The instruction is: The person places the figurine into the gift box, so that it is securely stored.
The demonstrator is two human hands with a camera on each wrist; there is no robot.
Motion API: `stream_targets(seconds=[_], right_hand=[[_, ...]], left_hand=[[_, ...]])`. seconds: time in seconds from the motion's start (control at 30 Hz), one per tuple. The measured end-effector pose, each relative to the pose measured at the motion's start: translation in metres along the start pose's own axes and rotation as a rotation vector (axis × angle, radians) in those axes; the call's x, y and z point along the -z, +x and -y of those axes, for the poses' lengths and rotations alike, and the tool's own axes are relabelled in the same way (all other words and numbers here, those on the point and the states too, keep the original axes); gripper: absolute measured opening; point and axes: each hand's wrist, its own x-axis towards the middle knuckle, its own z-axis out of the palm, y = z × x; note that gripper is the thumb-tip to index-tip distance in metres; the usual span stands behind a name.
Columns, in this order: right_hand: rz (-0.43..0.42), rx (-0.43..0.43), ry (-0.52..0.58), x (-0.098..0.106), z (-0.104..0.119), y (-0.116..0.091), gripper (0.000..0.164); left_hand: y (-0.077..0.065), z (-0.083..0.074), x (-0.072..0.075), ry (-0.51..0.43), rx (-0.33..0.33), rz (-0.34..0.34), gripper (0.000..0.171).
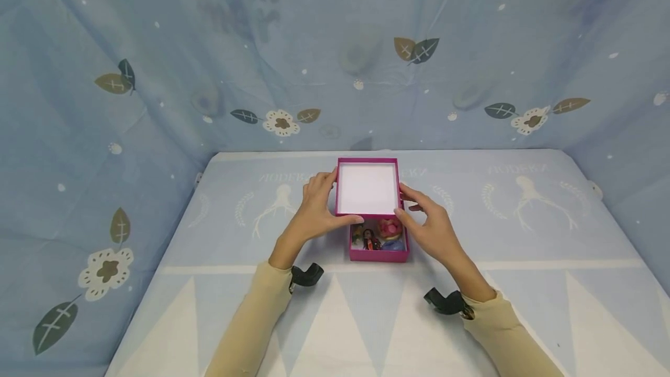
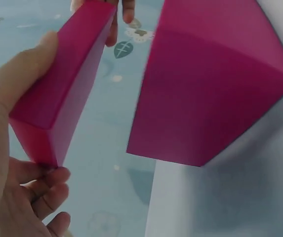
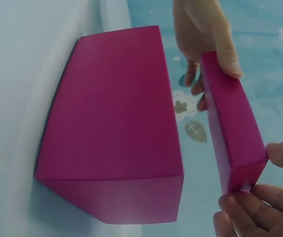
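Note:
A magenta box lid [image 1: 368, 188] with a white inside is held up between both hands, that inside turned to the head camera. My left hand [image 1: 316, 205] grips its left side, thumb along the lower edge. On the opposite side, my right hand [image 1: 431, 226] pinches the lid near its lower corner. Below it on the table stands the magenta box [image 1: 379, 256], partly hidden by the lid. Inside lie a small dark-haired doll [image 1: 369, 239], a pink toy piece [image 1: 389, 228] and a bluish piece [image 1: 394, 245]. Both wrist views show a gap between lid [image 3: 232, 118] and box [image 3: 111, 113].
A pale blue and white patterned cloth [image 1: 356, 319] covers the table. Blue fabric with leaves and flowers [image 1: 281, 123] hangs behind and at both sides. Black wrist mounts [image 1: 307, 275] sit at the cuffs of the beige sleeves [image 1: 251, 324].

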Motion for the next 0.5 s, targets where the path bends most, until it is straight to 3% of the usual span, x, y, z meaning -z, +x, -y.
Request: stream_targets(seconds=[0.27, 0.5], right_hand=[[-0.027, 0.009, -0.028, 0.0003, -0.0023, 0.0002, 0.056], [-0.058, 0.035, -0.026, 0.0030, -0.0025, 0.0014, 0.057]], left_hand=[[0.0000, -0.0020, -0.0022, -0.072, -0.046, -0.007, 0.125], [-0.0021, -0.0013, -0.0002, -0.141, -0.068, 0.030, 0.114]])
